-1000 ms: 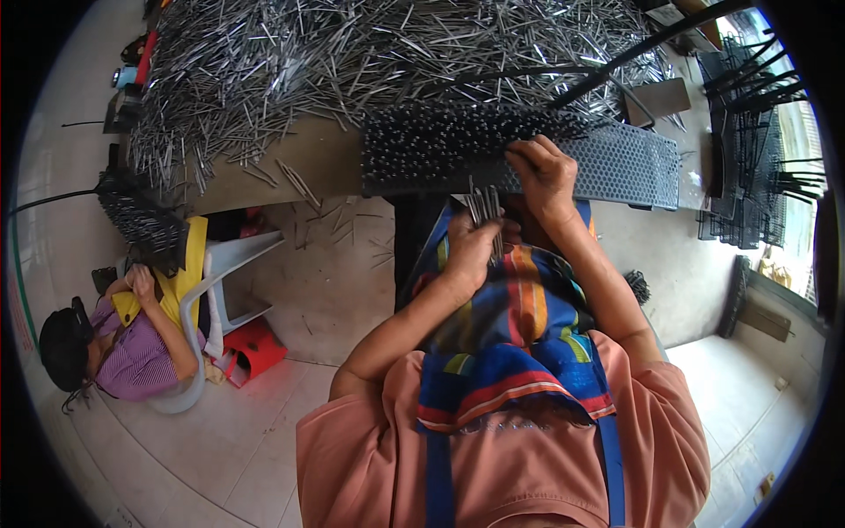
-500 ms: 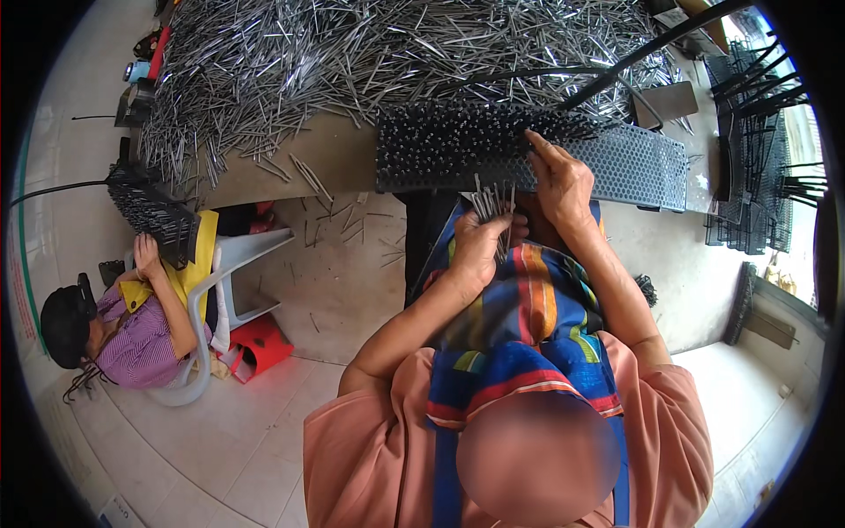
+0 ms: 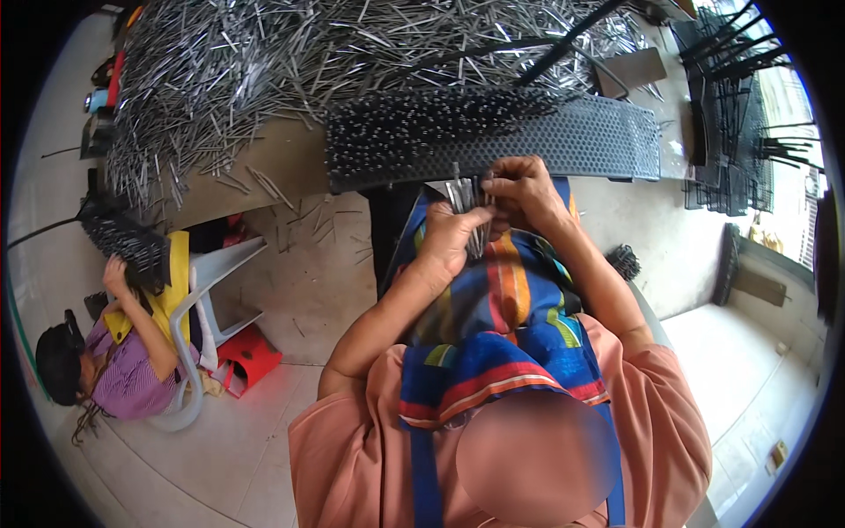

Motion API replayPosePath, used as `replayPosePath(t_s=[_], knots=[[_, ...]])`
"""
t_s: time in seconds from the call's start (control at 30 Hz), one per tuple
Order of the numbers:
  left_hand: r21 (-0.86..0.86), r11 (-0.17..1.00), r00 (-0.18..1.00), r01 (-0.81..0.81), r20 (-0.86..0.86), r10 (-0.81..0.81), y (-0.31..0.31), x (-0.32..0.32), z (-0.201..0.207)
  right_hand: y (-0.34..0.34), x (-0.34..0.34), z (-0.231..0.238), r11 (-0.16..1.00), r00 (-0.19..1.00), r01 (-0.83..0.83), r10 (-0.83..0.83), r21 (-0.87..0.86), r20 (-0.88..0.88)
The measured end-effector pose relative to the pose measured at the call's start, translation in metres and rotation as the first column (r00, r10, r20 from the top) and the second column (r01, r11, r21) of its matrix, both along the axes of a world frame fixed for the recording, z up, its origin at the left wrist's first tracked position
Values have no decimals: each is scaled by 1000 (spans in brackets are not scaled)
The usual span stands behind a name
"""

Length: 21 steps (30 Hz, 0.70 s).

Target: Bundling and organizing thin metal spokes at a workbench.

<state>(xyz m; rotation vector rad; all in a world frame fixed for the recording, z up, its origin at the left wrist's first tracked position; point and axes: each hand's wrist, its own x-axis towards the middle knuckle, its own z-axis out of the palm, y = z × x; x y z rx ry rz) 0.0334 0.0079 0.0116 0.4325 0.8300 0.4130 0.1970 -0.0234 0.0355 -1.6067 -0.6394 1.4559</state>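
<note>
While the perforated panel (image 3: 607, 136) stands part-studded, right end unfilled: left hand (image 3: 447, 236) gripping metal strips (image 3: 459, 195); right hand (image 3: 528, 194), finger hold unclear.

No lettering, label, number or sign can be read anywhere in the scene
</note>
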Motion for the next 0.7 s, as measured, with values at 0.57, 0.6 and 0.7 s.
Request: replayPosePath(t_s=[0.57,0.6,0.7], knots=[[113,993,1000,-18,-20,21,-15,-12,-11,19,18,-11,751,749,122,-499,649,436],[113,993,1000,-19,-18,21,-13,-10,-7,19,18,-13,751,748,120,-498,649,438],[0,1000,997,-26,-76,26,-7,-3,-4,21,17,-15,746,760,116,-492,656,425]])
